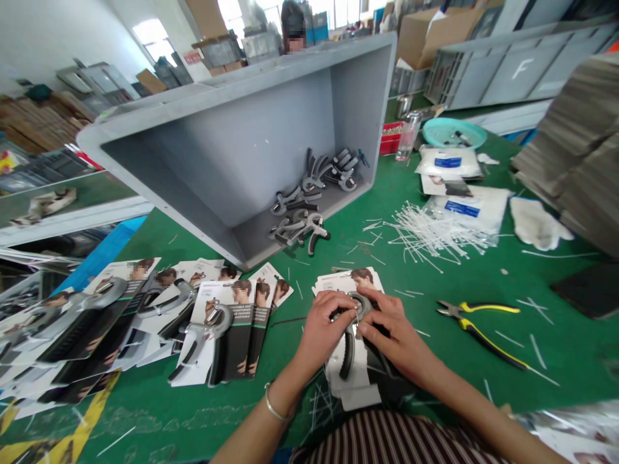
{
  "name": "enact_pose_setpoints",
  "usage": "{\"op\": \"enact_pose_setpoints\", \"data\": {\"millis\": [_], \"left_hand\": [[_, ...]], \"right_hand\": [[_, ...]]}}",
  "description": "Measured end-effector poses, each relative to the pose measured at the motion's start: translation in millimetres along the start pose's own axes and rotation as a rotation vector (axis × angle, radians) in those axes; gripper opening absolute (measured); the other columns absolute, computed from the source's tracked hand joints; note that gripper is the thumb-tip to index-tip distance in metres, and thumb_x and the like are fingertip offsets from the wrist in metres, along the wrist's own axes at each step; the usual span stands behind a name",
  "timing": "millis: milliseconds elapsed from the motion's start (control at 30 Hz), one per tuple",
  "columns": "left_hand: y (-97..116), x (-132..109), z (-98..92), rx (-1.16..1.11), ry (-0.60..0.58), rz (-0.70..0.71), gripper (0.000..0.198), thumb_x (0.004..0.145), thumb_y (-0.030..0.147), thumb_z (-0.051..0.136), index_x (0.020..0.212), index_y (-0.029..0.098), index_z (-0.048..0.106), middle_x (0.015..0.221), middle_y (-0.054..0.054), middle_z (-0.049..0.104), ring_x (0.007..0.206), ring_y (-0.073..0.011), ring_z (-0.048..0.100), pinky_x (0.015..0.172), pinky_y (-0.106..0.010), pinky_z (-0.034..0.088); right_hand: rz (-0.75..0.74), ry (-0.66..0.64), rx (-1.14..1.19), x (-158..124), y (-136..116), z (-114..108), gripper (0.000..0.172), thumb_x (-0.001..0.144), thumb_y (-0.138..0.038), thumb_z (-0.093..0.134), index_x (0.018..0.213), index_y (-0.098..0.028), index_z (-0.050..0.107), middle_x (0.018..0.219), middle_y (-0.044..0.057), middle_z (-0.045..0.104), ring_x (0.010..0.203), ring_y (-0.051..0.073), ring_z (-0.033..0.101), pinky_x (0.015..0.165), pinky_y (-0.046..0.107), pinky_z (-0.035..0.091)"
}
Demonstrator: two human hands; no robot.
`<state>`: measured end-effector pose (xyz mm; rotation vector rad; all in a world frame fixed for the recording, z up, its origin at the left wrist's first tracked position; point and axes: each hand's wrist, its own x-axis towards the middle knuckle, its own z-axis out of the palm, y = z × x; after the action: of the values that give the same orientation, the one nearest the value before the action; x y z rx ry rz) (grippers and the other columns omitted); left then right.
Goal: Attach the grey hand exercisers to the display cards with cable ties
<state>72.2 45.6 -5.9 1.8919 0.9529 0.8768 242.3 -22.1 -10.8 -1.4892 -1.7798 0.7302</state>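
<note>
My left hand [325, 325] and my right hand [393, 332] are both closed on a grey hand gripper [349, 335] that lies on a stack of printed backing cards [346, 282] on the green table. My fingers pinch around the gripper's metal spring ring at its top. Its black and grey handles point toward me. A bracelet sits on my left wrist.
A tipped grey plastic crate [232, 148] holds several loose hand grippers [309, 206]. Carded grippers [145, 316] are spread at the left. White cable ties [425, 232], yellow-handled pliers [478, 322], plastic bags, a white glove, a teal bowl [454, 132] and a bottle lie at the right. A person stands beyond the crate.
</note>
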Motion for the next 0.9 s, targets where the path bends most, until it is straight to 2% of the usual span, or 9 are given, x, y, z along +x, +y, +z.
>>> {"op": "enact_pose_setpoints", "data": {"millis": [400, 567, 667, 767, 833, 900], "left_hand": [[-3.1, -2.2, 0.7, 0.003, -0.006, 0.027, 0.006, 0.087, 0.018, 0.066, 0.086, 0.022, 0.07, 0.094, -0.002, 0.072, 0.1, -0.0192, 0.062, 0.097, -0.038, 0.043], [-3.3, -5.0, -5.0, 0.009, -0.071, 0.084, 0.007, 0.088, 0.022, 0.065, 0.089, 0.023, 0.072, 0.099, -0.004, 0.072, 0.105, -0.0213, 0.06, 0.1, -0.041, 0.041], [0.7, -2.0, -9.6, -0.019, -0.114, 0.035, 0.011, 0.091, 0.026, 0.061, 0.091, 0.023, 0.072, 0.097, -0.004, 0.072, 0.101, -0.0207, 0.061, 0.097, -0.04, 0.043], [9.4, 3.3, -10.1, 0.008, -0.069, -0.013, 0.01, 0.089, 0.028, 0.063, 0.084, 0.021, 0.068, 0.087, -0.003, 0.069, 0.093, -0.02, 0.06, 0.091, -0.036, 0.045], [17.8, 3.8, -7.8, 0.058, -0.018, 0.016, 0.01, 0.089, 0.026, 0.063, 0.081, 0.021, 0.066, 0.085, -0.002, 0.068, 0.092, -0.02, 0.059, 0.09, -0.037, 0.044], [26.3, -1.5, -3.9, 0.116, 0.014, 0.087, 0.008, 0.09, 0.024, 0.061, 0.083, 0.021, 0.064, 0.088, -0.002, 0.068, 0.094, -0.02, 0.059, 0.093, -0.038, 0.042]], "right_hand": [[0.024, 0.02, 0.05, 0.2, -0.3, 1.0, 0.021, 0.095, -0.03, 0.055, 0.081, -0.024, 0.069, 0.146, 0.004, 0.047, 0.136, 0.028, 0.037, 0.108, 0.051, 0.032], [0.046, 0.064, 0.077, 3.3, -1.5, 0.2, 0.023, 0.095, -0.033, 0.055, 0.08, -0.024, 0.069, 0.138, 0.005, 0.055, 0.131, 0.027, 0.043, 0.105, 0.049, 0.035], [0.035, 0.084, 0.068, 4.1, -1.2, 2.4, 0.023, 0.096, -0.033, 0.054, 0.08, -0.023, 0.067, 0.134, 0.006, 0.057, 0.129, 0.027, 0.046, 0.104, 0.048, 0.036], [0.015, 0.109, 0.038, 4.0, 0.0, 6.6, 0.018, 0.097, -0.03, 0.052, 0.088, -0.024, 0.065, 0.134, 0.007, 0.056, 0.128, 0.027, 0.046, 0.104, 0.049, 0.037], [0.021, 0.14, 0.021, 4.0, 0.8, 9.3, 0.013, 0.096, -0.027, 0.051, 0.099, -0.024, 0.063, 0.135, 0.009, 0.055, 0.129, 0.027, 0.045, 0.104, 0.05, 0.037], [0.041, 0.18, 0.015, 4.4, 1.0, 11.1, 0.015, 0.095, -0.023, 0.05, 0.108, -0.023, 0.059, 0.135, 0.01, 0.054, 0.13, 0.027, 0.043, 0.106, 0.05, 0.035]]}}
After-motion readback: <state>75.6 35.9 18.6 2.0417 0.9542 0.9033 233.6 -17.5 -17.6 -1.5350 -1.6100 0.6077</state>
